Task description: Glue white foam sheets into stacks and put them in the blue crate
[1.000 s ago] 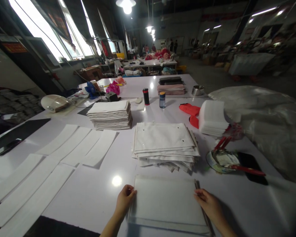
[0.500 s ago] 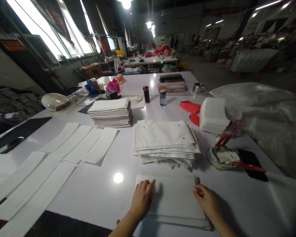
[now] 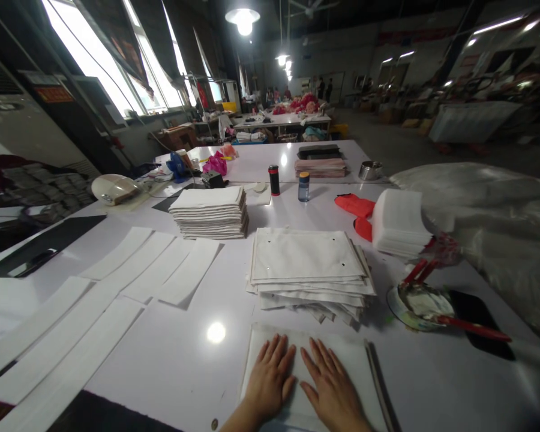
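Both my hands, left (image 3: 270, 378) and right (image 3: 330, 387), lie flat, fingers spread, gripping nothing, on the white fabric sheet (image 3: 351, 366), its long axis crosswise.

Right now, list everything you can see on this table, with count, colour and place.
flat white fabric sheet: one, white, near edge under both hands
loose pile of white fabric sheets: one, white, centre
neat stack of folded white fabric: one, white, behind left
long white fabric strips: several, white, left
block of white foam sheets: one, white, right
small bottles: two, black-and-red and blue-capped, behind
round dish with red-handled tools: one, right
hands: left hand, right hand, both flat, palms down
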Demonstrator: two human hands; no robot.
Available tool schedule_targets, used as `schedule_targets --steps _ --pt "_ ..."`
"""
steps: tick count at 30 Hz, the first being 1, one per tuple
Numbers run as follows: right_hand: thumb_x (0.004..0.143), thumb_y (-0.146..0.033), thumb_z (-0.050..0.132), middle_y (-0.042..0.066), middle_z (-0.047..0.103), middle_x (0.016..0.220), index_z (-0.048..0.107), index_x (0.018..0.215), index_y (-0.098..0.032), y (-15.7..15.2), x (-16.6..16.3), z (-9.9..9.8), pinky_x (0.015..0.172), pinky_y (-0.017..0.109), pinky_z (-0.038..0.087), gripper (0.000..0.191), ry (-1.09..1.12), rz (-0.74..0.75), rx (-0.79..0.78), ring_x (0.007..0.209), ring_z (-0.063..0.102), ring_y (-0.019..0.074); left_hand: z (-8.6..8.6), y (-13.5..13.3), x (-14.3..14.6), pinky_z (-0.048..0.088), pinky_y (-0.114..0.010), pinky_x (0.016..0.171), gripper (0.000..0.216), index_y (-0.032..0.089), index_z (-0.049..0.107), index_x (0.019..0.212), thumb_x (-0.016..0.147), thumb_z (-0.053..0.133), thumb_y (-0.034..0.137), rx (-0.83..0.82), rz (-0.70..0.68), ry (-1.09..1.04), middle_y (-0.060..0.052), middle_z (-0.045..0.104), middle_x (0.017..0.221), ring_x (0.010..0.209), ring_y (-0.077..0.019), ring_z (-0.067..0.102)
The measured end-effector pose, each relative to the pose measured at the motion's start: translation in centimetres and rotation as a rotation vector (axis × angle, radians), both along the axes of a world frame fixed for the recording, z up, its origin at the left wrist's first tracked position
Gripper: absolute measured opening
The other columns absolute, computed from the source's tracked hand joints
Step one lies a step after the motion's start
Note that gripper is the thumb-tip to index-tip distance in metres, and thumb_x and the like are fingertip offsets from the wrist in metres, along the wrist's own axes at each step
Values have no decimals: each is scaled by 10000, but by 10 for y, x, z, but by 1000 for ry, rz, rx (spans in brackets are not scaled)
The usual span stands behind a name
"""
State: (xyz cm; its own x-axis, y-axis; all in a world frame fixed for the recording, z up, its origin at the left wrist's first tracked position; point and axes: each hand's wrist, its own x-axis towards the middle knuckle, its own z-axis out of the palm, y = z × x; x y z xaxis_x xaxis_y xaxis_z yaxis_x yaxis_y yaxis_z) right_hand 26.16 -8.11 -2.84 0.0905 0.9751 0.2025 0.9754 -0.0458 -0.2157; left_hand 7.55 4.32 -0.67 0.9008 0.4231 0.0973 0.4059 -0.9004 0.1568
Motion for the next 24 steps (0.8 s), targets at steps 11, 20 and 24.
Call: schedule_targets --steps 11,20,24 --pt "858 -520 507 144 205 1526 429 1403 -228 -41 69 -28 1010 573 394 623 21 -274 71 1361 250 385 -7 17 -13 342 -611 1052 814 313 153 1480 812 489 637 32 88 -41 -138 194 1543 1389 -420 234" --pt "875 -451 354 148 667 1007 677 1048 -139 56 171 136 868 409 478 482 297 -509 471 940 612 275 18 25 -23 309 -587 1095 714 299 175 1483 871 472 519 -153 185 -182 -110 154 1571 1427 -363 170" --pt "684 -371 579 118 691 734 717 775 -165 100 216 155 612 378 477 263 374 -616 329 666 621 278 29 37 -24 303 -544 1117 556 273 329 1434 910 422 431 -296 459 -423 -118 311 1519 1403 -296 275"
